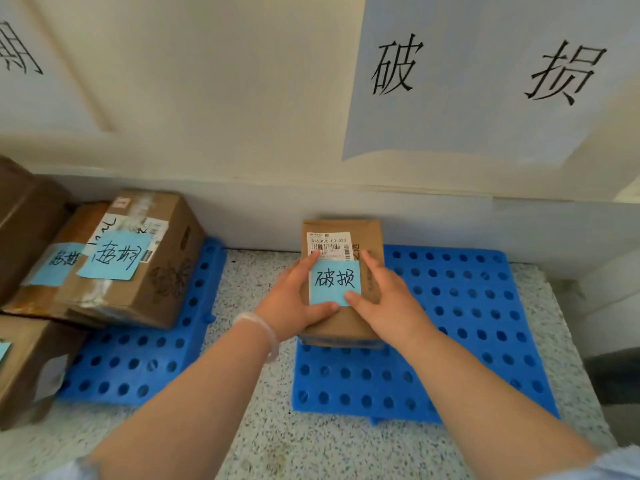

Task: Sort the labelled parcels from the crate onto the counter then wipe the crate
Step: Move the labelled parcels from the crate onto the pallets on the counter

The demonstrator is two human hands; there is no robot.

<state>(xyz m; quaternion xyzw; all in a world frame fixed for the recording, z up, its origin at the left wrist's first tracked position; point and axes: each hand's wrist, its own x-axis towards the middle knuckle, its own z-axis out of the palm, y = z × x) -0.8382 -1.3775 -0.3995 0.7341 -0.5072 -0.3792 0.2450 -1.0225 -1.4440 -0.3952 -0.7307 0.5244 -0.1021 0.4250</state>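
Two bare forearms reach in from the bottom edge, and the fingers [310, 268] of the left hand [294, 306] and right hand [384, 299] lie close together along the long sides of the parcel [343, 323]. The thumbs press on its top by the blue note [335, 282], clasping it over the left edge of the blue mat [460, 306] on the tabletop [242, 289]. To do this well, I judge, lower it flat and square to the wall under the matching sign [485, 74], note upward, releasing both sides together. The crate is out of view, the lower fingers are hidden by the parcel's sides, and whether its base touches the mat cannot be told.
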